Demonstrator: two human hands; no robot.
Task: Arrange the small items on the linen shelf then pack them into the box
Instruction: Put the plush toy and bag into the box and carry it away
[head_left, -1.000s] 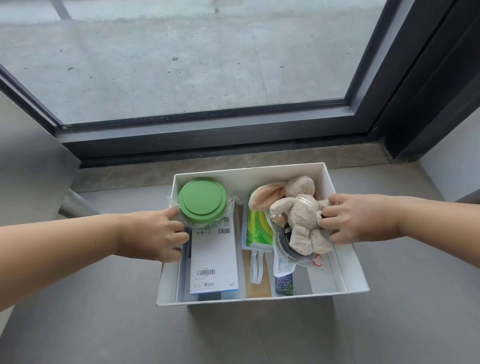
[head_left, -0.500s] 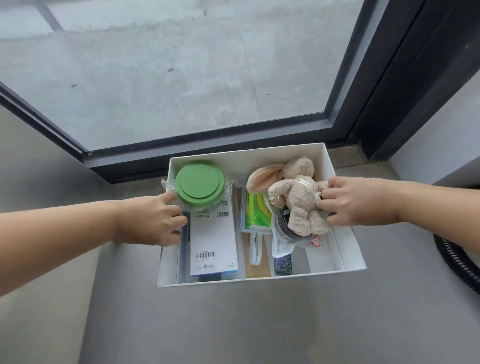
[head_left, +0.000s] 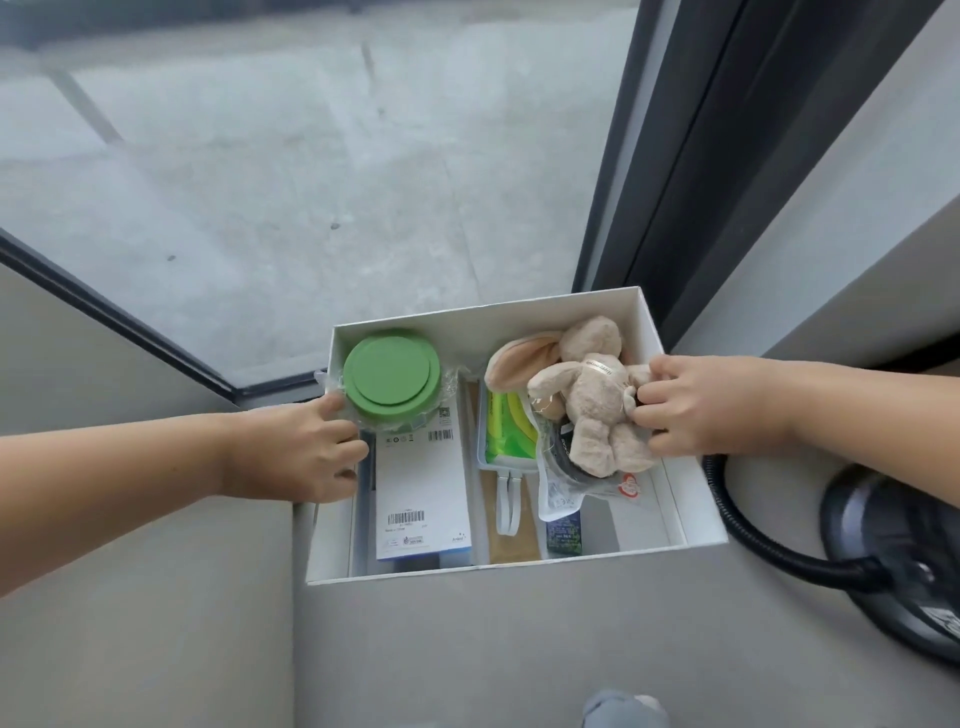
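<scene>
A white open box (head_left: 519, 566) hangs in the air above the floor, carried between both hands. My left hand (head_left: 306, 452) grips its left wall, thumb by a green round lid (head_left: 392, 384) wrapped in clear plastic. My right hand (head_left: 711, 405) grips the right wall, fingers curled over the rim against a beige plush rabbit (head_left: 587, 395). Inside the box also lie a white flat carton with barcodes (head_left: 421, 499), a green and yellow pack (head_left: 509, 431) and a clear packet (head_left: 561, 488).
A large window with a dark frame (head_left: 675, 156) fills the far side. A grey wall (head_left: 130, 597) stands at the left. A black hose and round machine (head_left: 883, 561) sit on the floor at the right. A foot (head_left: 623, 709) shows at the bottom edge.
The box has risen off the floor and swung to the right with both hands holding its walls. The view turned; the black hose and machine came into sight.
</scene>
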